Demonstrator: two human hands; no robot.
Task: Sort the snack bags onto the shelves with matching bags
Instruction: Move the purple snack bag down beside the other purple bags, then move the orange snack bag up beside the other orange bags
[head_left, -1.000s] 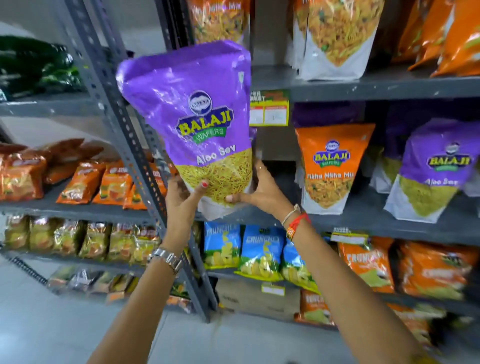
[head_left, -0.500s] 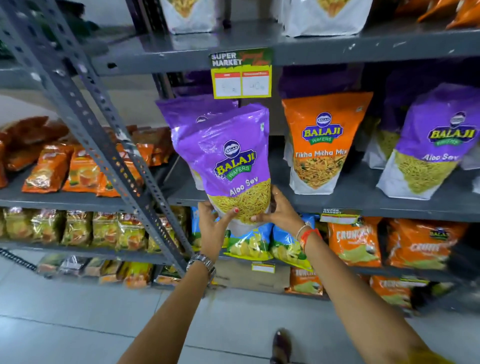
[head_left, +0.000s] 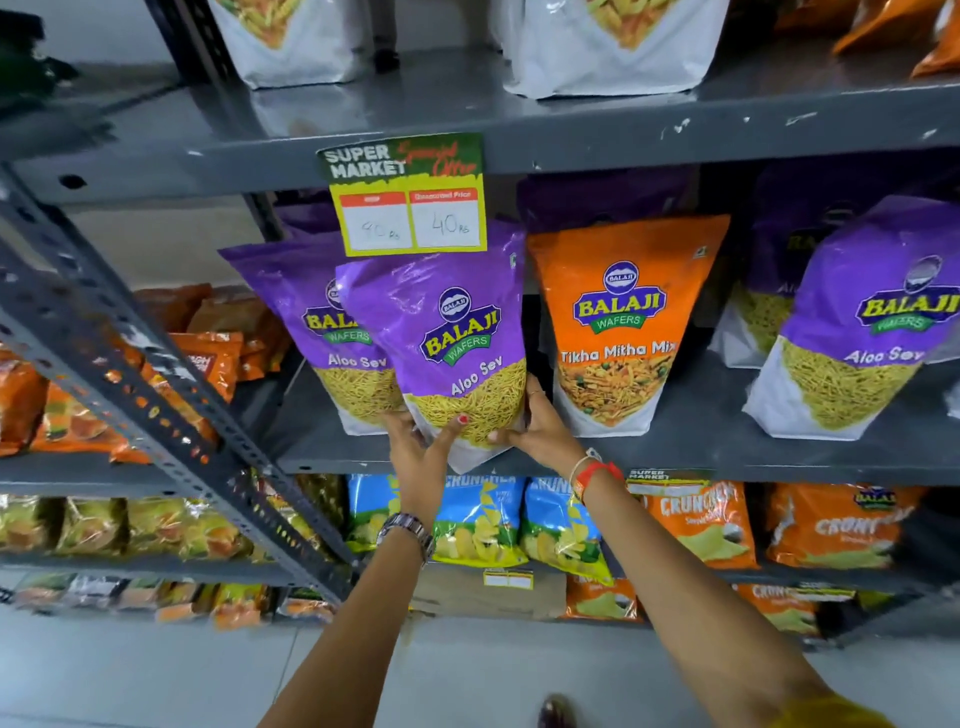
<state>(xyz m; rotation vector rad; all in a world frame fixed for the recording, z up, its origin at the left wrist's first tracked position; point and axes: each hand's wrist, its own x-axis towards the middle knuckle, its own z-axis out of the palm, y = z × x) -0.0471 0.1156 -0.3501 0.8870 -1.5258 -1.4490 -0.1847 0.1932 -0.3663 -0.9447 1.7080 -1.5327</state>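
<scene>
A purple Aloo Sev bag (head_left: 441, 332) stands tilted at the front of the grey middle shelf (head_left: 701, 457). My left hand (head_left: 418, 441) grips its bottom left corner and my right hand (head_left: 540, 428) holds its bottom right. Its base hangs slightly over the shelf's front edge. Just behind it to the left stands a matching purple Aloo Sev bag (head_left: 311, 317). An orange Tikha Mitha Mix bag (head_left: 623, 322) stands right beside it, and another purple Aloo Sev bag (head_left: 862, 322) is farther right.
A yellow price tag (head_left: 408, 197) hangs from the upper shelf over the held bag's top. A slanted grey rack post (head_left: 156, 395) crosses on the left. Blue and orange chip bags (head_left: 483, 519) fill the shelf below. White-based bags stand on the shelf above.
Both hands have moved the purple bag from high in the air down and forward onto the middle shelf, in front of the matching purple bag. The view has closed in on the shelf.
</scene>
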